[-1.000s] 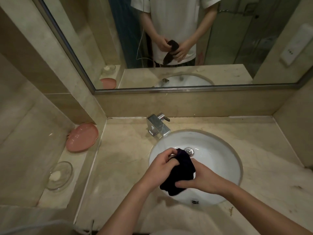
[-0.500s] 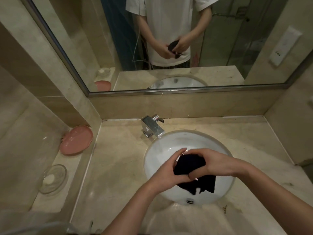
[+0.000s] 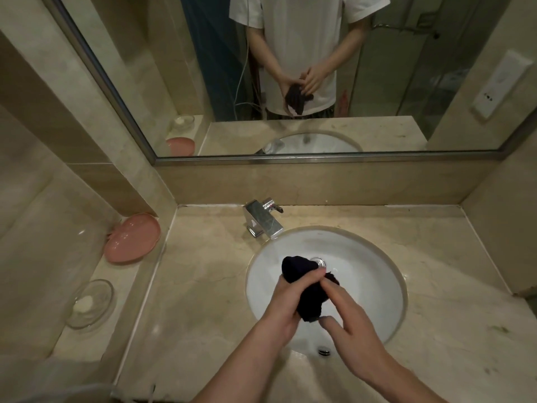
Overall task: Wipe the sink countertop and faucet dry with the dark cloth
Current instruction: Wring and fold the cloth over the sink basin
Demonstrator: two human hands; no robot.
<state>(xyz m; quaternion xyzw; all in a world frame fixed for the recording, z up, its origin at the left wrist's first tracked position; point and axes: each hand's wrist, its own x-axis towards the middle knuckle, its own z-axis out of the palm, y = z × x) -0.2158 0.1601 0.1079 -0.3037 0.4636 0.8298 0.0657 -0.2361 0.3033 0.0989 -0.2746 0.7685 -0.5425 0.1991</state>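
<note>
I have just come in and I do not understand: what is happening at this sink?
A person stands at the sink and holds a dark cloth bunched over the white basin. The left hand grips it, and the right hand pinches its other side. The cloth touches neither the countertop nor the faucet, so wiping is not yet under way.

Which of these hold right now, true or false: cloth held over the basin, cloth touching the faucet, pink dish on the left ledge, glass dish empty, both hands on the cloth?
1. The cloth is held over the basin. True.
2. The cloth touches the faucet. False: it is apart from it.
3. A pink dish sits on the left ledge. True.
4. The glass dish is empty. False: a pale lump lies in it.
5. The left hand and right hand both hold the cloth. True.
</note>
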